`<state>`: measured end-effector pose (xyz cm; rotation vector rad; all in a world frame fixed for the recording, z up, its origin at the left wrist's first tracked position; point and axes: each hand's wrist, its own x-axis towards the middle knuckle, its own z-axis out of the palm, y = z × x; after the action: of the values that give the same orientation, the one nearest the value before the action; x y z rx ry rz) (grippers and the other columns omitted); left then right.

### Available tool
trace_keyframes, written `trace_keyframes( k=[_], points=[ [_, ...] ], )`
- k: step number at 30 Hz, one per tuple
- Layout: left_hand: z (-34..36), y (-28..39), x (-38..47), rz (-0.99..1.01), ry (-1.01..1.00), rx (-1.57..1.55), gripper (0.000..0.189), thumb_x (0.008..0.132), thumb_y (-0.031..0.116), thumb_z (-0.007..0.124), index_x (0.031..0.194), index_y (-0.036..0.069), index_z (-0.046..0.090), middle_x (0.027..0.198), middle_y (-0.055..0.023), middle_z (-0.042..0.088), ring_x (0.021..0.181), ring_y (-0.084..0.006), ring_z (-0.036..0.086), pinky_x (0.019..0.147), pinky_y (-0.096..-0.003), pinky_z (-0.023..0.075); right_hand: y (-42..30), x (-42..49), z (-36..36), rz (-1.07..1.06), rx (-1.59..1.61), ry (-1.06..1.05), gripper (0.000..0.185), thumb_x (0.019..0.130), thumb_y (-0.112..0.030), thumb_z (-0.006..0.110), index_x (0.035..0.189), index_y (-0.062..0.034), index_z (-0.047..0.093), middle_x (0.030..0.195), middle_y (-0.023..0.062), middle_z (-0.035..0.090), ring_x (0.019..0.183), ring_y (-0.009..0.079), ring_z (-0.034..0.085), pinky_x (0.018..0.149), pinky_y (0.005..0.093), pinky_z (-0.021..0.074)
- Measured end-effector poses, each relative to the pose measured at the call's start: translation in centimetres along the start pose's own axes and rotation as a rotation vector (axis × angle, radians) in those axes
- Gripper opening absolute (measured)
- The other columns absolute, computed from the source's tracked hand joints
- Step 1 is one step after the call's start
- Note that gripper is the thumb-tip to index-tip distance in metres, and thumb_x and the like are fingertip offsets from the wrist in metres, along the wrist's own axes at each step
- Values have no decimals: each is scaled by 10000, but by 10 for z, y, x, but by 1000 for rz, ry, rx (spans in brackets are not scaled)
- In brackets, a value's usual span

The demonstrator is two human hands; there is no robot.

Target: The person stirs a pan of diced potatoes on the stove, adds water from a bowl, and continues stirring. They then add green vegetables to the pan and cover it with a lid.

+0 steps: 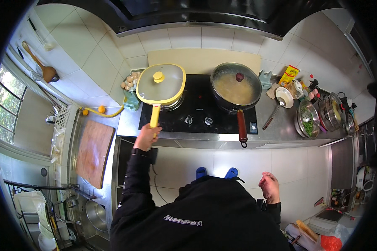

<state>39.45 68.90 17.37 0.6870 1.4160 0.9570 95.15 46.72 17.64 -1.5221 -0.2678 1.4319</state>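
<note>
My left hand (147,136) is wrapped around the yellow handle (155,116) of a squarish pan at the left burner. A glass lid (163,89) with a yellow rim and knob (158,77) covers that pan. On the right burner stands a dark wok (223,105) with a reddish-brown handle (242,127). Its glass lid (235,70) is fogged, and pale yellowish food or liquid shows through. My right hand (269,185) hangs low at my side over the floor, fingers loosely curled, with nothing visible in it. Both pans sit on a black glass gas hob (198,100).
Eggs (132,81) fill a container left of the hob. A wooden cutting board (94,153) lies by the sink at left. Right of the hob are a ladle (271,116), a white bowl (284,95) and metal bowls with chopped greens (308,127). A range hood (194,15) hangs above.
</note>
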Motion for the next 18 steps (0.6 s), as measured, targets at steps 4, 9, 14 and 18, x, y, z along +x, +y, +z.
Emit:
trace_keyframes(
  k=[4, 9, 14, 18],
  points=[
    [-73, 22, 29, 100, 176, 622, 385, 771, 112, 713, 1129, 10, 615, 729, -85, 622, 535, -186, 593, 457, -321, 446, 1, 3, 0, -5, -26, -18, 135, 950, -165, 632, 1040, -66, 611, 730, 9, 578, 645, 135, 562, 610, 275, 472],
    [-118, 40, 56, 404, 314, 1250, 305, 732, 120, 643, 1024, 32, 627, 987, -249, 686, 967, -429, 650, 844, -471, 519, -4, 4, 7, -21, -31, -54, 128, 956, -166, 629, 1033, -65, 613, 728, 8, 575, 652, 131, 562, 613, 278, 470],
    [-132, 47, 67, 436, 243, 1191, 306, 719, 105, 648, 1014, 28, 625, 974, -257, 679, 955, -449, 642, 830, -477, 516, -4, 1, 13, -19, -37, -44, 126, 962, -161, 624, 1028, -53, 613, 732, 10, 579, 648, 132, 560, 605, 276, 465],
    [-143, 54, 75, 550, 228, 1222, 252, 706, 93, 641, 947, 21, 634, 934, -252, 678, 918, -440, 645, 788, -475, 518, -5, 1, 16, -34, -56, -40, 139, 961, -163, 626, 1029, -43, 612, 733, 12, 582, 641, 132, 559, 597, 274, 462]
  ],
)
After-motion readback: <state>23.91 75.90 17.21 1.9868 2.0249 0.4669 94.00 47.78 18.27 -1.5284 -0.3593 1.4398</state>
